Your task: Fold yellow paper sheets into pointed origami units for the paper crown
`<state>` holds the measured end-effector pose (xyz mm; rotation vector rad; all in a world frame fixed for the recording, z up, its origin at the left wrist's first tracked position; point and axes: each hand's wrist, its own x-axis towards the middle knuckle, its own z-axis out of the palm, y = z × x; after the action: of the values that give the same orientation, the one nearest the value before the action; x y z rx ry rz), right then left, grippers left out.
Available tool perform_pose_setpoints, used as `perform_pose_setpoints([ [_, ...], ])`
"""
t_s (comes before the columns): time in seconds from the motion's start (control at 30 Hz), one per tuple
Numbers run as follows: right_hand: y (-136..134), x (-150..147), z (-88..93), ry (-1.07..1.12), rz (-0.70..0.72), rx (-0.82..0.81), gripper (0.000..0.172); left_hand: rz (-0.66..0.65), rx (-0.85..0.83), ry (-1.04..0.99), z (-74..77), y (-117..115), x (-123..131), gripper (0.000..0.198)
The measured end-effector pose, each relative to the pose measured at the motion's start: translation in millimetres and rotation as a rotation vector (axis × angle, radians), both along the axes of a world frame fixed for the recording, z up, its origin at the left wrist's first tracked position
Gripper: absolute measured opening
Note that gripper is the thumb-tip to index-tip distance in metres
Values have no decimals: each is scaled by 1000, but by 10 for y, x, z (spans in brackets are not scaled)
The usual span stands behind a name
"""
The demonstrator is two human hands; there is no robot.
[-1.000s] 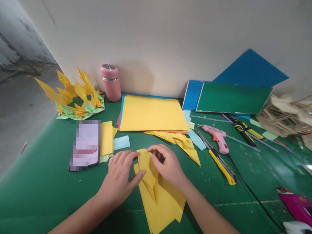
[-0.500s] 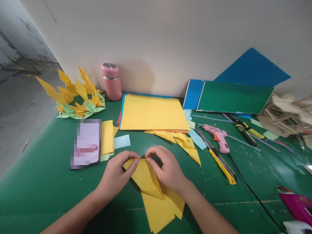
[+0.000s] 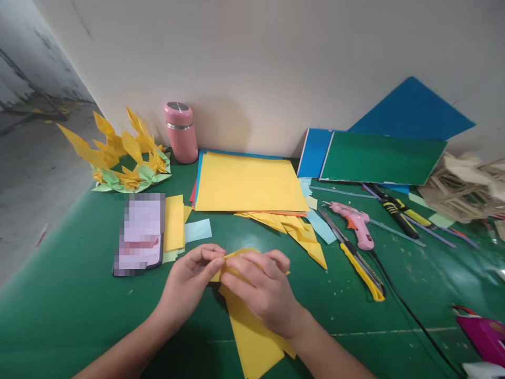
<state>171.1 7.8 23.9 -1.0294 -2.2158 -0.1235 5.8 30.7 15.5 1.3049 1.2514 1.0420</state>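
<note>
The left hand [image 3: 193, 273] pinches the left end of a thin, folded piece of yellow paper [image 3: 216, 276] between thumb and fingers; the right hand [image 3: 262, 289] curls around the middle and right of the same piece, its fingers bent and largely covering it. The inner fingertips of the right hand are partly hidden, so their exact contact cannot be told. The workpiece is located between the two hands, near the front centre of the green-painted table [image 3: 169, 331], above the far end of a set of flat, cut yellow paper sheets [image 3: 258, 345]. The step in hand appears to be folding or shaping this piece. The next move calls for a firm hold at the left end, aligned edges, and even finger pressure along the crease; slack in either grip could let the fold skew. Beyond the hands, pointed, folded yellow paper pieces [image 3: 303, 237] lie at the near edge of a stack of large coloured paper sheets [image 3: 248, 184], yellow uppermost. To the right are a yellow-handled utility knife [image 3: 361, 273] and, just beside it, a pink glue gun [image 3: 359, 229]. At far left stands a ring-shaped yellow and pale-green paper crown [image 3: 132, 171], near a pink cylindrical flask [image 3: 182, 137].
</note>
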Motion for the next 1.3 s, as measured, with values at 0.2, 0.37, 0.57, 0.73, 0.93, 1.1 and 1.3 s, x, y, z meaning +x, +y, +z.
perform_pose_setpoints([
  [0.2, 85, 183, 25, -14, 27, -87, 30, -93, 149, 183, -11, -5, -29, 8],
  [0.37, 148, 302, -47, 5, 57, -160, 32, -311, 520, 569, -13, -16, -80, 23],
  [0.57, 205, 386, -132, 36, 184, -310, 32, -407, 696, 766, -25, 2, -131, 33],
  [0.73, 210, 441, -120, 54, 240, -395, 21, -505, 772, 770, -30, -5, -138, 33],
  [0.93, 187, 440, -94, 45, 240, -452, 20, -512, 740, 740, -30, -24, -142, 33],
  [1.1, 171, 346, -106, 114, 196, -504, 20, -496, 750, 702, -52, -31, -145, 32],
  [1.3, 152, 237, -128, 235, 101, -625, 17, -491, 628, 676, -25, -3, -104, 23],
])
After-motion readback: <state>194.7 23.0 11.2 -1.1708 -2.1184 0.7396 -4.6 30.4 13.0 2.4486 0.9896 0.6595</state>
